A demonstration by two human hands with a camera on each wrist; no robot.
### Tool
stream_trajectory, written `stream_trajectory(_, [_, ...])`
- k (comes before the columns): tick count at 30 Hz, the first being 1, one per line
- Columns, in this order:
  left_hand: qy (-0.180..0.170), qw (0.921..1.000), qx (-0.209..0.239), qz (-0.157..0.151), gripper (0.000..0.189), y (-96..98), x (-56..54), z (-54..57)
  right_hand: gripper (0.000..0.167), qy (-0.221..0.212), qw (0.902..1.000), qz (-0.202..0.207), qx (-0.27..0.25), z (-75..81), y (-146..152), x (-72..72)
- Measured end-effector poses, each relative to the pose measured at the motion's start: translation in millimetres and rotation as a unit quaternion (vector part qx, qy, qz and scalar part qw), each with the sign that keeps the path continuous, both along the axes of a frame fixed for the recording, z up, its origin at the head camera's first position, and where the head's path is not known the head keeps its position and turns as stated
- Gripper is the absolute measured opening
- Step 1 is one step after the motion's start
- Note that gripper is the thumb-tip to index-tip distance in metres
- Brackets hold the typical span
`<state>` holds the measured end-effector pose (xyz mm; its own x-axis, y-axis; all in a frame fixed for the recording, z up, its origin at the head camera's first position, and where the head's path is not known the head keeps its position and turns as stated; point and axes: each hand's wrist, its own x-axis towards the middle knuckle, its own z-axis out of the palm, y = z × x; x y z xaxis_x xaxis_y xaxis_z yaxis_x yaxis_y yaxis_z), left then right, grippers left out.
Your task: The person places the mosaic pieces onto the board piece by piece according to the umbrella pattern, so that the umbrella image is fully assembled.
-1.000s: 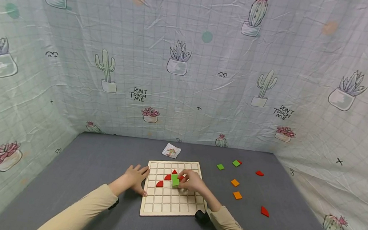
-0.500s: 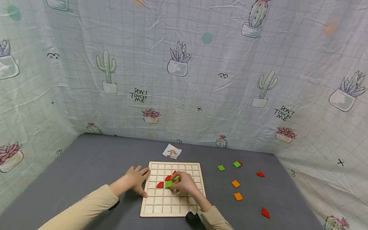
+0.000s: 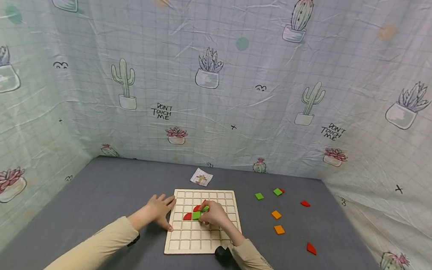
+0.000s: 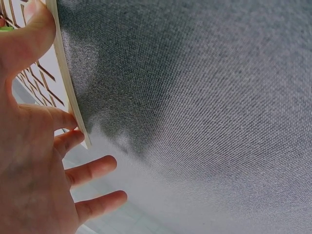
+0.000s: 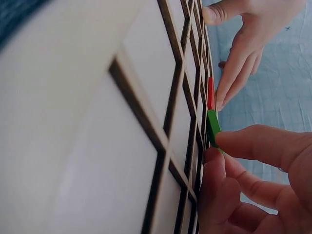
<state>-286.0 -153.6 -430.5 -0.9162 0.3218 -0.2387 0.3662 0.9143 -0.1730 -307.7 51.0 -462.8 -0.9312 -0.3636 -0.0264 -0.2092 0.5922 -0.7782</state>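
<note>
A wooden grid board (image 3: 191,238) lies on the grey table. My left hand (image 3: 158,210) rests along its left edge, fingers spread; the left wrist view shows the thumb (image 4: 36,27) over the board and two fingertips at its rim. My right hand (image 3: 214,215) pinches a green square tile (image 3: 196,215) between thumb and fingers. In the right wrist view that green tile (image 5: 213,127) sits slightly tilted at the grid, beside a red piece (image 5: 210,92). Two red quarter-round tiles (image 3: 188,216) lie in grid cells; another green tile (image 3: 205,208) shows partly behind my right fingers.
Right of the board lie loose tiles: green squares (image 3: 259,196), one overlapping a red piece, two orange squares (image 3: 279,229), and red quarter-rounds (image 3: 311,248). A small patterned card (image 3: 201,177) lies behind the board. A cactus-print cloth (image 3: 239,90) hangs around the table.
My right hand has moved left across the board, carrying the green tile from right of the centre to beside the lower red quarter-round. My left hand stays at the board's edge.
</note>
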Motion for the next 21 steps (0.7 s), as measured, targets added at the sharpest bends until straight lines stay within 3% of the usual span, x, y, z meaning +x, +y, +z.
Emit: stream_trajectory(21, [-0.013, 0.9999, 0.002, 0.005, 0.093, 0.9, -2.2, 0.0, 0.021, -0.011, 0.9996, -0.018, 0.017, 0.1, -2.7, 0.0])
